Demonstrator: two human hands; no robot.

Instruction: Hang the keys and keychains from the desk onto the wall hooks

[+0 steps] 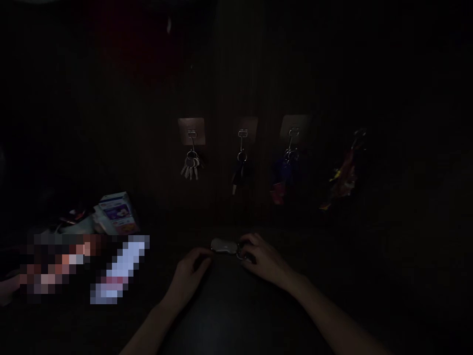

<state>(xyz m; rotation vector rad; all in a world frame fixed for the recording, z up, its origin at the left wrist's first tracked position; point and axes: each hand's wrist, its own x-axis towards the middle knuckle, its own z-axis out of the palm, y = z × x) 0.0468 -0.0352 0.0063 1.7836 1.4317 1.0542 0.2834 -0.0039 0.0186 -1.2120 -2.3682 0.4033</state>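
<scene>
In the dim light a small silver-grey, peanut-shaped fob [224, 246] lies level between my hands, with a metal ring at its right end. My left hand [187, 271] has thumb and fingertips pinched together at the fob's left end. My right hand [264, 259] curls its fingers round the ring at the other end. Whether any keys hang from that ring is hidden by the fingers and the darkness.
Hooks on the dark upright panel ahead carry a bunch of silver keys [190, 165], black keys [240, 172], a blue-and-red key bunch [284, 172] and a reddish-yellow hanging bundle [345, 177]. At left stands a small printed carton [118, 213] beside blurred-out items.
</scene>
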